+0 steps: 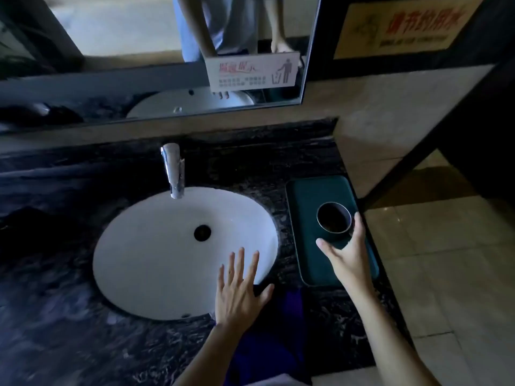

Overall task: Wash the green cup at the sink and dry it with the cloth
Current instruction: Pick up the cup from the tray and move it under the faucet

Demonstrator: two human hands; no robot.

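The green cup (333, 217) stands upright on a dark green tray (309, 201) to the right of the white oval sink (156, 246). My right hand (348, 254) reaches around the cup's near side, thumb to the left and fingers rising along its right side, spread and not clearly closed on it. My left hand (237, 291) hovers flat with straight spread fingers over the sink's front right rim. A dark blue cloth (278, 324) lies on the counter at the front, between my forearms. A chrome faucet (174, 169) stands behind the basin; no water runs.
The counter (69, 274) is dark marbled stone; its right edge drops to a tiled floor (446, 260) just past the tray. A mirror (156, 51) with a small sign (252, 71) hangs behind the sink. A beige wall stands at the right.
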